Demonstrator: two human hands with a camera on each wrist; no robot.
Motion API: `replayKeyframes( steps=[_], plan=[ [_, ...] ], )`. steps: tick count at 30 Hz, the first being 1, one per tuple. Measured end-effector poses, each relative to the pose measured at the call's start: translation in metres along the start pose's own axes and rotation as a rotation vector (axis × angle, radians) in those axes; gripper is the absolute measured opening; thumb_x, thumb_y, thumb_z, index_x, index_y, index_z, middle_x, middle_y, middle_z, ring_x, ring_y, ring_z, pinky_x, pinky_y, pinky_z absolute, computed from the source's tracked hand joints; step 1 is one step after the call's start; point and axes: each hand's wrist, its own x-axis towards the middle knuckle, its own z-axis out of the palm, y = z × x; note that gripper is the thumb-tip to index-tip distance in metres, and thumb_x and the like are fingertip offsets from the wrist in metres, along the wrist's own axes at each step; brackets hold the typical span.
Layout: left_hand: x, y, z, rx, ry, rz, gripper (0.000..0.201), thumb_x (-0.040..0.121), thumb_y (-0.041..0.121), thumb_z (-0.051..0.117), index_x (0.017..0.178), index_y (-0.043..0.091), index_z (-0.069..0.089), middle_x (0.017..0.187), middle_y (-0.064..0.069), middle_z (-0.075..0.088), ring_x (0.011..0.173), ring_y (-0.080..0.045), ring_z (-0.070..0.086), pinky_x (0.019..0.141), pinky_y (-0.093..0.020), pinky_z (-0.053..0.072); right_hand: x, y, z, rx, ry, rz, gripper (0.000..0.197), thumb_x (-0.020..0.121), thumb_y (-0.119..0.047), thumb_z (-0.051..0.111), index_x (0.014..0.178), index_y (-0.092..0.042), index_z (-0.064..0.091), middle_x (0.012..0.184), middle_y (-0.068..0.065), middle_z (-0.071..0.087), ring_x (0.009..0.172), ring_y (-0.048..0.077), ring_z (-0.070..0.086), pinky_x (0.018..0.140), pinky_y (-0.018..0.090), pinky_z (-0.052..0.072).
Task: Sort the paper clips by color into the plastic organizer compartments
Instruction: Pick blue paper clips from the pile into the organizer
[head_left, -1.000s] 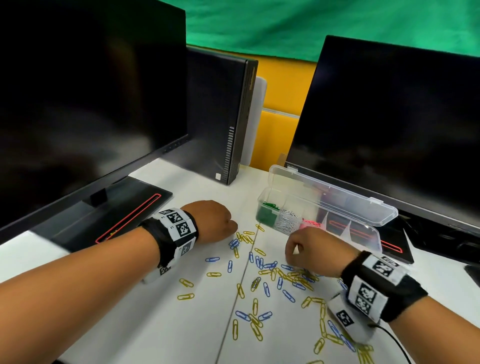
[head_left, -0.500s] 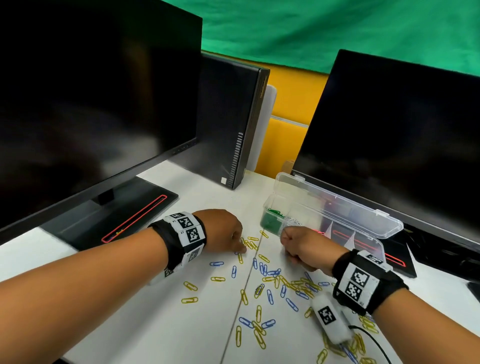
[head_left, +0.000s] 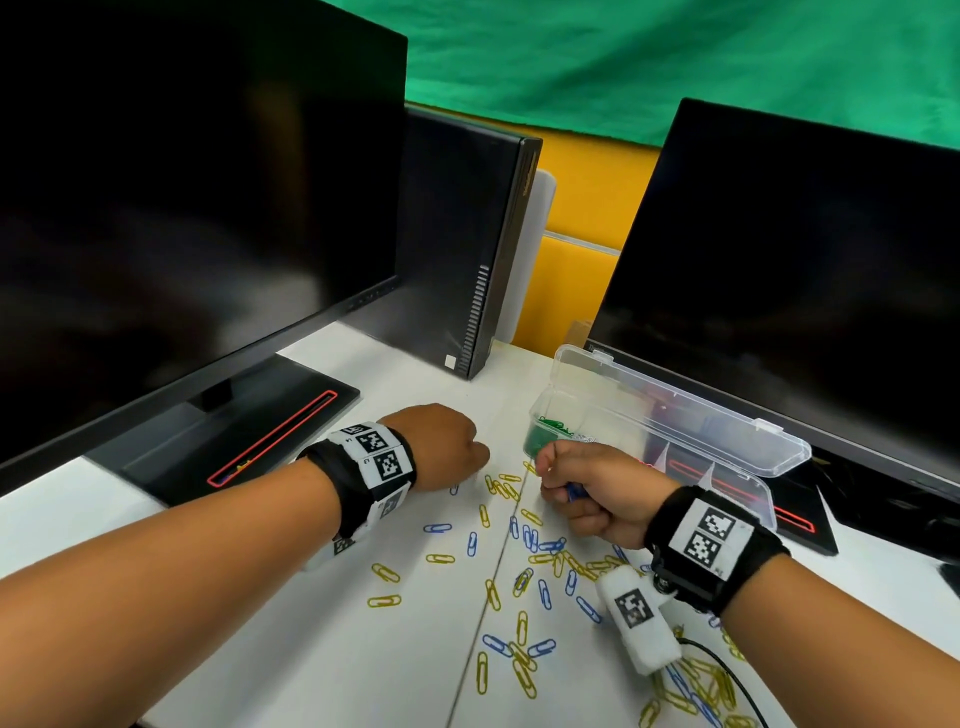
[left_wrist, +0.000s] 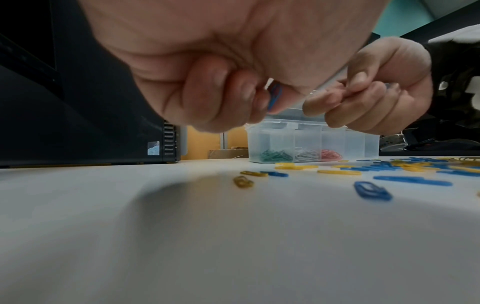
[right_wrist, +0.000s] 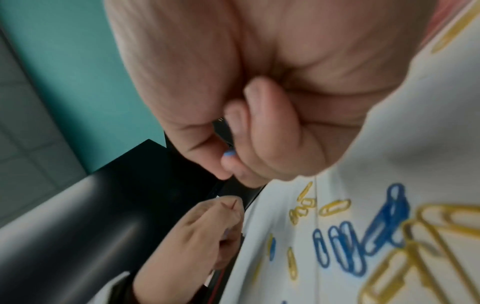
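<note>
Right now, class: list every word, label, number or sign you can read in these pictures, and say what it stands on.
No text can be read.
Left wristband: code squares; tiny characters unreadable.
Tower sticker: blurred.
Gold lettering on tower edge: too small.

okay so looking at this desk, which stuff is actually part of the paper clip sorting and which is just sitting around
Part of the job:
- plastic organizer, lid open, green, white and red clips inside
- loose blue paper clips and yellow paper clips on the desk
- left hand and right hand, each gripping blue clips

Just lying about:
- two monitors
- computer tower
</note>
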Motion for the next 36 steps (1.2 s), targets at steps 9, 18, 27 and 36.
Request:
replayKeyframes(
  steps=[9,18,27,36],
  plan=[
    [0.000,-0.004,0.004,-0.020,-0.047,0.066,0.029,0.097,0.010,0.049,0.126,0.012,0.055,0.122,-0.006,0.063,0.109,-0.025,0.060,0.085,-0.028,0.044,-0.006,-0.004,0.022,-1.515,0.014,-0.298,0.031,0.093,-0.025,0.064,0.118,-0.044,0.068,0.102,-0.031,0.062,0.086,0.000,0.048,0.076,0.017,0.038],
    [0.000,-0.006,0.006,0.142,-0.015,0.016,0.027,0.088,0.044,0.062,0.097,0.019,0.069,0.096,0.001,0.068,0.088,-0.021,0.064,0.080,-0.033,0.055,0.008,0.008,0.025,-1.524,0.050,-0.281,0.012,0.092,-0.028,0.058,0.103,-0.028,0.064,0.085,-0.010,0.058,0.082,0.016,0.056,0.060,0.026,0.037],
    [0.004,-0.007,0.013,0.220,-0.024,0.069,0.019,0.092,0.023,0.050,0.100,0.020,0.067,0.098,0.001,0.067,0.089,-0.021,0.063,0.077,-0.029,0.052,-0.026,-0.021,-0.008,-1.279,0.245,-0.354,0.009,0.092,-0.025,0.060,0.084,-0.030,0.059,0.075,-0.014,0.052,0.071,0.009,0.050,0.064,0.026,0.038],
    [0.007,-0.010,0.015,0.190,0.024,0.132,0.011,0.094,0.029,0.051,0.094,0.034,0.060,0.090,0.014,0.055,0.083,-0.011,0.052,0.067,-0.024,0.039,-0.057,-0.029,-0.107,-1.432,0.706,0.093,0.030,0.091,-0.027,0.057,0.063,-0.020,0.049,0.068,-0.003,0.054,0.072,0.024,0.056,0.063,0.027,0.042]
  ],
)
